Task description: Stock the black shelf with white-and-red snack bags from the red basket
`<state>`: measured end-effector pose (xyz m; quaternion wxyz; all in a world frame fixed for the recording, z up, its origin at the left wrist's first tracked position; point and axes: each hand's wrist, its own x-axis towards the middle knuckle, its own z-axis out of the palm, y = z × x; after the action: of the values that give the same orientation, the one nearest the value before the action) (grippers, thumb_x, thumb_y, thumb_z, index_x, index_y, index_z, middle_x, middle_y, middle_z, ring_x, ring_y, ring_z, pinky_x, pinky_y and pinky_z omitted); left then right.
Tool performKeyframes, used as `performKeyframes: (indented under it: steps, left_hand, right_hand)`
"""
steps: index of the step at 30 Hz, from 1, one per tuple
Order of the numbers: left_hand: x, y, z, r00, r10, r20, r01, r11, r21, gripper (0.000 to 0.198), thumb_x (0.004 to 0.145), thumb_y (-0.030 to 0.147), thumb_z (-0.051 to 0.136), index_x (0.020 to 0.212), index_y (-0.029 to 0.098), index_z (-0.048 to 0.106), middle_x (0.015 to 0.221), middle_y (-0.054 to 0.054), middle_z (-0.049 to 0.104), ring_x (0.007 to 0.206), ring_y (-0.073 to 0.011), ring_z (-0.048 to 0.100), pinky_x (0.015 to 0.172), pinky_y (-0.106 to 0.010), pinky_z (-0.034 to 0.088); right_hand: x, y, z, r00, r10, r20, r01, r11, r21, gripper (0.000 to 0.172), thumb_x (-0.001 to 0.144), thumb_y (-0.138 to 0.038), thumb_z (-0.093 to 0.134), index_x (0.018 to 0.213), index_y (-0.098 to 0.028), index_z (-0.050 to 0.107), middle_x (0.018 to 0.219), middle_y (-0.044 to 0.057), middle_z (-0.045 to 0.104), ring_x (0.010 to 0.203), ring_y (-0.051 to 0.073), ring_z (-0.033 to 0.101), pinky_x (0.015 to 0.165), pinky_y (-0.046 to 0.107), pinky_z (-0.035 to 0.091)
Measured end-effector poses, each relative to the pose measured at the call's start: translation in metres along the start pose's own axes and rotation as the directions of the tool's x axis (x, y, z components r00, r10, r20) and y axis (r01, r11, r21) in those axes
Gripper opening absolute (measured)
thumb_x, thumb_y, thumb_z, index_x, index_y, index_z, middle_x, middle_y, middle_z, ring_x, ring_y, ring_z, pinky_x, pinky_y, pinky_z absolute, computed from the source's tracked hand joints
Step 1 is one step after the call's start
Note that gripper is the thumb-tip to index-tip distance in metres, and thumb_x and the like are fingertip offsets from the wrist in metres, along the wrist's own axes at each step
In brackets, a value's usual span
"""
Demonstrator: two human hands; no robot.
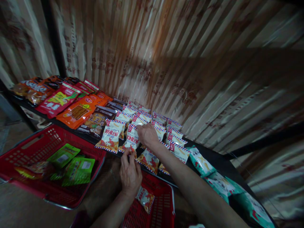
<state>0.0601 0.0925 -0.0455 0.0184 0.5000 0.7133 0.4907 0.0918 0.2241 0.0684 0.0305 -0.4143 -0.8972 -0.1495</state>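
Observation:
A white-and-orange snack bag (131,138) with red lettering stands in the front row on the black shelf. My right hand (147,135) has its curled fingers closed at the upper right edge of this bag. From below, my left hand (130,172) pinches the bottom edge of the same bag at the shelf's front. Its neighbour to the left is a matching bag (109,135); to the right, partly behind my right forearm, is another (149,160). Several more of the kind fill the rows behind.
Left along the shelf lie brown chip bags (96,122), orange packets (75,111) and pink-red packets (58,99). Teal-and-white bags (201,161) lie on the right. Below stand a red basket (35,193) with green packets (79,171) and a second red basket (163,202) holding one snack bag (145,199).

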Motion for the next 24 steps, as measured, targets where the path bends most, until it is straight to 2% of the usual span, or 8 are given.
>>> performKeyframes:
  steps: [7,12,15,19,24]
  left_hand:
    - [0.000,-0.001,0.003,1.000,0.010,0.028,-0.010,1.000,0.009,0.043,0.078,0.004,0.046,0.120,0.013,0.052,0.130,-0.015,0.045,0.121,-0.0261,0.044,0.098,-0.044,0.045]
    - [0.002,0.000,0.006,1.000,0.025,0.016,-0.026,1.000,0.016,0.048,0.075,0.003,0.048,0.121,0.015,0.053,0.131,-0.015,0.044,0.120,-0.0267,0.046,0.095,-0.043,0.047]
    - [0.003,0.000,0.007,1.000,0.005,0.014,-0.005,1.000,0.018,0.047,0.075,0.004,0.049,0.121,0.016,0.054,0.131,-0.014,0.045,0.118,-0.0266,0.048,0.094,-0.043,0.048]
    - [0.003,-0.001,0.007,0.999,0.000,0.039,0.000,1.000,0.006,0.048,0.076,0.005,0.048,0.122,0.017,0.053,0.131,-0.014,0.043,0.118,-0.0264,0.048,0.094,-0.042,0.048]
    - [0.002,-0.002,0.008,0.999,-0.015,0.032,0.015,1.000,-0.007,0.049,0.076,0.005,0.048,0.124,0.018,0.051,0.125,-0.014,0.044,0.117,-0.0252,0.049,0.093,-0.041,0.048]
  right_hand:
    - [0.000,0.005,0.006,0.995,0.054,-0.087,-0.047,0.995,0.083,0.029,0.092,-0.029,0.040,0.099,-0.018,0.066,0.092,0.010,0.068,0.090,0.023,0.057,0.090,0.038,0.033]
    - [-0.004,0.003,0.012,0.980,0.004,-0.198,0.023,0.991,0.133,0.028,0.089,-0.025,0.046,0.110,-0.017,0.062,0.105,0.011,0.064,0.102,0.025,0.050,0.096,0.040,0.031]
    - [-0.008,0.000,0.014,0.979,-0.043,-0.202,0.075,0.986,0.152,0.029,0.087,-0.023,0.047,0.112,-0.017,0.060,0.107,0.011,0.061,0.104,0.025,0.047,0.097,0.042,0.030]
    - [-0.011,-0.002,0.015,0.981,-0.049,-0.190,0.081,0.983,0.164,0.026,0.087,-0.022,0.047,0.107,-0.017,0.063,0.104,0.011,0.061,0.104,0.025,0.046,0.097,0.042,0.032]
    - [-0.012,-0.004,0.013,0.969,-0.056,-0.241,0.098,0.981,0.167,0.026,0.087,-0.023,0.047,0.107,-0.018,0.062,0.109,0.012,0.060,0.109,0.026,0.045,0.099,0.044,0.031]
